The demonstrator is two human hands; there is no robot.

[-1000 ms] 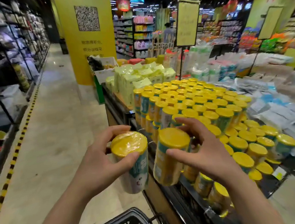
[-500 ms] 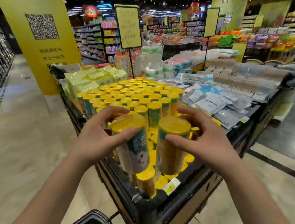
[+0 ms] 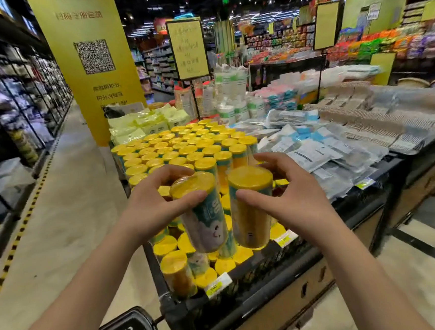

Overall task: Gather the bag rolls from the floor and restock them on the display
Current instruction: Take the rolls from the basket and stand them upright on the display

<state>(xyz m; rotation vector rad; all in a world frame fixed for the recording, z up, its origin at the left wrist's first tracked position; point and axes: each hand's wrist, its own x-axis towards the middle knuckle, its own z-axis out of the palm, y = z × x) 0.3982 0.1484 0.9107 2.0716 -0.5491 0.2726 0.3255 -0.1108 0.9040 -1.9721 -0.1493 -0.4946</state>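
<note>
L hand (image 3: 152, 212) grips left roll (image 3: 205, 218), R hand (image 3: 293, 203) grips right roll (image 3: 249, 214), both over display (image 3: 259, 267) nr front rim.

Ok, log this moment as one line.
left hand: grips left roll | right hand: grips right roll | where: over display front rows | step: neither set down yet

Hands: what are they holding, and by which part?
The left hand grips the tilted bag roll, the right hand the upright bag roll, each by its upper side just under the yellow top.
</note>
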